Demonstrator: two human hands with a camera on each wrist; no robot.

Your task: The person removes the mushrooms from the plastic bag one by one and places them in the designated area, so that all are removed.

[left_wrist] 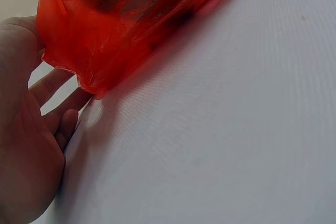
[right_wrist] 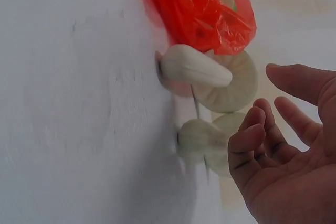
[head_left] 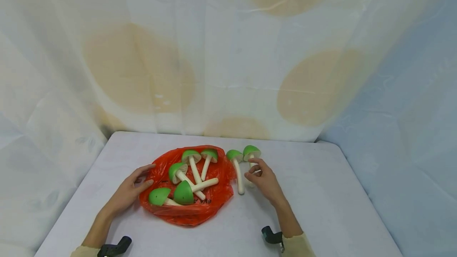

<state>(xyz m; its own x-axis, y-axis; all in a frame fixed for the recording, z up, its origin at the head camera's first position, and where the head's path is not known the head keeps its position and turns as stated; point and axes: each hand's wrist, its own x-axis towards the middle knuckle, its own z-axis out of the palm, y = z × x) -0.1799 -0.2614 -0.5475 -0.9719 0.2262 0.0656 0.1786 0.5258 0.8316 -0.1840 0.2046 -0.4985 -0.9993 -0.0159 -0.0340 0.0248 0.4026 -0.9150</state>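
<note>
At the far left, left hand [head_left: 128, 193]: touches the side of the red bag [head_left: 192, 219]. Its thumb and fingers are spread, not squeezed together.
Bag: sits wide open on the white table [head_left: 321, 201]. It looks thin, light, floppy and maybe slippery. It could rip with a hard tug, so a bunched bit of rim is best to hold.
Inside the bag: five mushrooms, green on top with white stems. They are a front-left mushroom [head_left: 157, 196], a front-middle mushroom [head_left: 183, 193], a middle mushroom [head_left: 176, 171] and two back mushrooms [head_left: 191, 156]. Some stems cross.
Left loose mushroom [head_left: 237, 173]: lies on the table, just beside the bag.
Right loose mushroom [head_left: 251, 150]: lies next to that one, its stem partly hidden by fingers.
Loose mushrooms, feel: likely light and a bit soft (they look like foam toys). The smooth stems might roll, so pinch one near its middle.
Right hand [head_left: 265, 179]: near the right loose mushroom, thumb apart from bent fingers, holding nothing. I cannot tell if a fingertip touches the stem.
</note>
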